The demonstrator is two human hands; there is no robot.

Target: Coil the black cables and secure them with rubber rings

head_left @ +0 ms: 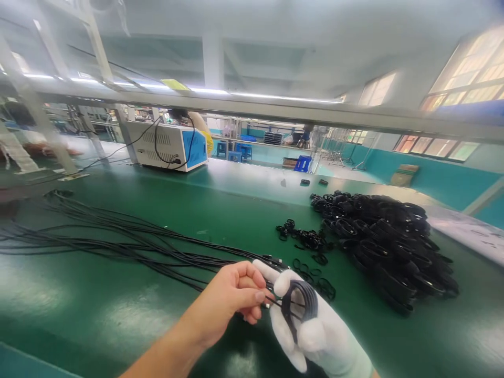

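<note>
In front of me, my right hand (315, 336), in a white glove, is wrapped around a coiled black cable (309, 299). My bare left hand (240, 294) pinches a straight end of cable that runs to the coil, thumb against the fingers. The two hands are side by side, just above the green tabletop. Behind them, a bundle of long black cables (157, 236) stretches from the left side, its near ends lying close behind my fingers. Small black loops (311, 239) lie beyond my right hand.
A large heap of coiled black cables (381, 236) covers the right of the green table (244, 210). At the back left stands a white and blue machine (173, 147) with a cord. A metal shelf rail (236, 105) crosses overhead. Two small coils (305, 182) lie at the far edge.
</note>
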